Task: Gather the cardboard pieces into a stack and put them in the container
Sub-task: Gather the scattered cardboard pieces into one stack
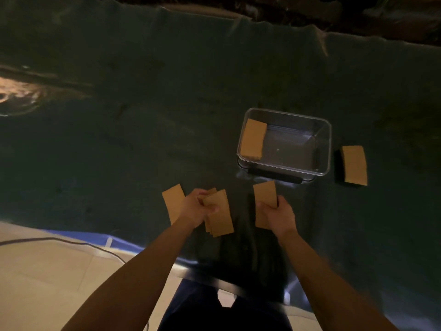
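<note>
The left hand [199,209] is closed around a small stack of cardboard pieces [218,212], thumb on top and fingers beneath, with the stack fanned slightly at its near end. The right hand [278,215] grips a single cardboard piece [265,199] at its near half, pinched between thumb and fingers, with the far end of the piece pointing toward 12 o'clock. A loose cardboard piece [173,203] lies flat on the dark green cloth [143,127], just beside the left hand at its 9 o'clock. The clear plastic container [323,149] stands on the cloth at 1 o'clock from the right hand, near but apart from it. One cardboard piece inside [253,138] leans against the container's left wall. Another cardboard piece [354,167] rests at 3 o'clock from the container, on a dark object whose nature cannot be told. Both forearms are bare.
</note>
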